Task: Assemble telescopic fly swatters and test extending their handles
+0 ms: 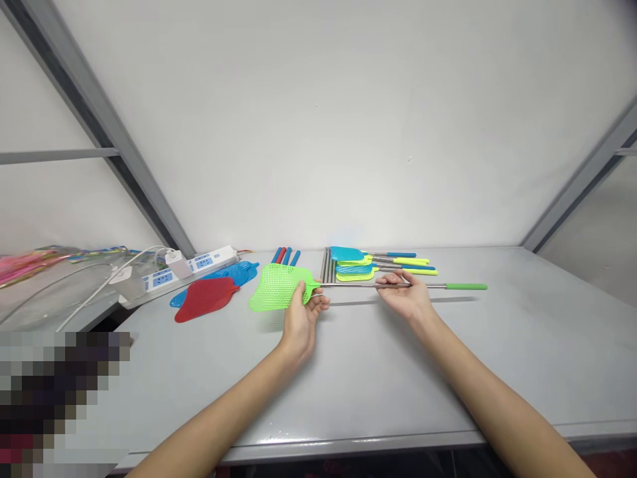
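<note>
A green fly swatter (279,287) with a perforated head, a thin metal shaft and a green grip is held level above the grey table. My left hand (301,318) grips it where the head meets the shaft, thumb on top. Around the middle of the shaft, the fingers of my right hand (405,295) are curled. Behind it lie several assembled blue and yellow-green fly swatters (348,254). Next to these are metal rods (327,265). Several blue and red handle grips (286,255) lie farther left.
At the left, a red swatter head (206,299) lies in front of blue swatter heads (243,272). A white power strip (199,263) with a plugged-in charger (178,263) and cables sits behind them. Clear plastic bags (74,285) are at the far left. A white wall (348,133) rises behind the table (358,385).
</note>
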